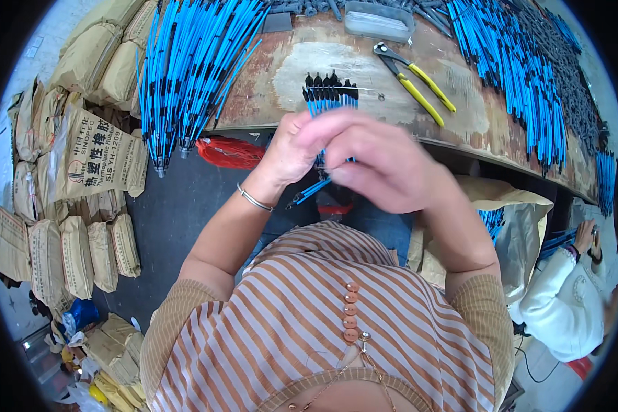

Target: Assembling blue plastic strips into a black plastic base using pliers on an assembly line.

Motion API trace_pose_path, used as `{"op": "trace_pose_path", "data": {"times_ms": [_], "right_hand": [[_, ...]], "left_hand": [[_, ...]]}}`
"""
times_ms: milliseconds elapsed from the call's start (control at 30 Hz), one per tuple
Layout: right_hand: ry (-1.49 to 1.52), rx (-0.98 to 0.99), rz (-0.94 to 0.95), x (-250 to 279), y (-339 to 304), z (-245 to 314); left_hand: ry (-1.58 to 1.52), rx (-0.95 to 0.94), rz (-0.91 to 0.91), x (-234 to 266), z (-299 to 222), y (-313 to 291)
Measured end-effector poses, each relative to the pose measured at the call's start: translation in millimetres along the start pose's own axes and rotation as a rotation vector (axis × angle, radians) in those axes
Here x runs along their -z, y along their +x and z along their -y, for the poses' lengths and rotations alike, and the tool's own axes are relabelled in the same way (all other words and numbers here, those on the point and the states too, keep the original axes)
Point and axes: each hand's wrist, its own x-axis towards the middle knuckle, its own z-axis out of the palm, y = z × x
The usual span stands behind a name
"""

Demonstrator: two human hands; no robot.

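Observation:
A small bundle of blue rods with black tips [331, 89] stands over the table's near edge in front of me. My left hand [288, 147] is closed around it from the left side, its fingers partly hidden. My right hand [384, 161] passes in front of the bundle with fingers curled. It is smeared by motion, and whether it grips anything does not show. A thin pale strip [364, 88] lies across the black tips. Lower ends of blue rods [309, 193] show below my hands.
Yellow-handled pliers [419, 86] and a clear plastic tray [379, 22] lie on the worn table [254, 96]. Large heaps of blue rods [192, 69] flank it left and right. Red strands [230, 152] hang below. Paper sacks [93, 154] are stacked left. A white-sleeved person [563, 302] works at right.

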Motion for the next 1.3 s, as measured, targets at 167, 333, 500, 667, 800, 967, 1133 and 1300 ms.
{"op": "trace_pose_path", "data": {"times_ms": [167, 333, 500, 667, 800, 967, 1133, 1300], "right_hand": [[0.691, -0.233, 0.232, -55, -34, 13], [0.445, -0.036, 0.114, -16, -17, 39], [0.129, -0.438, -0.311, 32, -15, 63], [-0.074, -0.513, 0.102, 26, -28, 45], [-0.120, -0.202, -0.137, -23, -33, 17], [0.402, -0.567, 0.264, -53, -53, 20], [0.198, -0.387, -0.104, -5, -43, 39], [-0.342, -0.692, -0.358, 21, -29, 57]], "left_hand": [[0.165, -0.004, 0.030, -2, 5, -1], [0.296, -0.094, 0.013, -1, 9, -7], [0.267, -0.184, 0.046, -4, 5, -8], [0.267, -0.094, 0.023, -4, -1, -6], [0.336, -0.064, 0.051, -5, -11, 0], [0.355, -0.142, 0.055, -2, 2, 1], [0.457, -0.169, 0.081, -3, -2, -7], [0.283, -0.181, 0.034, -4, 8, -6]]}}
